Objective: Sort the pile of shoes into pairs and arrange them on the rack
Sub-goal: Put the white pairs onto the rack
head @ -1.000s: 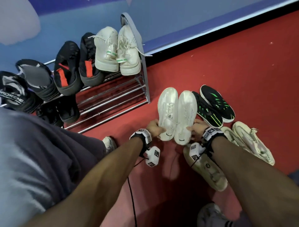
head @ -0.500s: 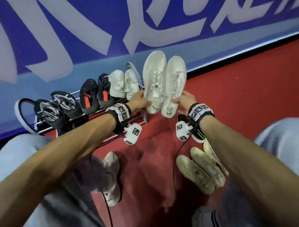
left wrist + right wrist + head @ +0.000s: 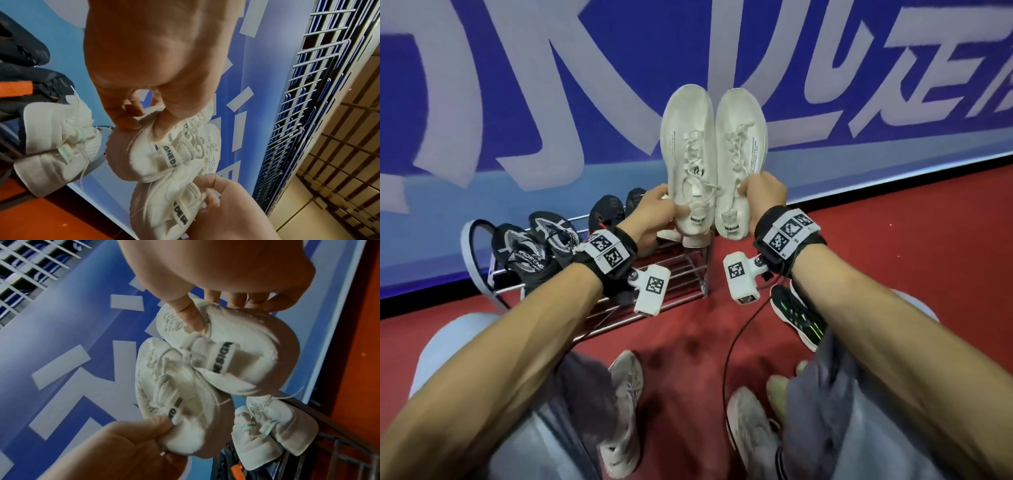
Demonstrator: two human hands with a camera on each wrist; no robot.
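I hold a pair of white knit sneakers up in front of the blue wall, toes up, side by side. My left hand (image 3: 654, 212) grips the left white sneaker (image 3: 686, 144) at its heel collar. My right hand (image 3: 763, 195) grips the right white sneaker (image 3: 739, 137) the same way. In the left wrist view my fingers (image 3: 127, 113) pinch the collar of that sneaker (image 3: 174, 154). The right wrist view has my thumb (image 3: 189, 316) pressed on the other sneaker (image 3: 246, 345). The metal rack (image 3: 671, 274) stands just below, its right end under the heels.
The rack's top shelf carries black sneakers (image 3: 524, 246), a black-and-orange pair (image 3: 606, 212) and a white pair with green bands (image 3: 57, 138). Black-and-green sneakers (image 3: 798, 315) and a beige shoe (image 3: 777, 387) lie on the red floor (image 3: 893, 240) at right. My own feet (image 3: 623, 411) are below.
Both hands have lifted the white pair off the floor and carried it up and left, over the rack's right end. The head view has tilted up toward the wall.
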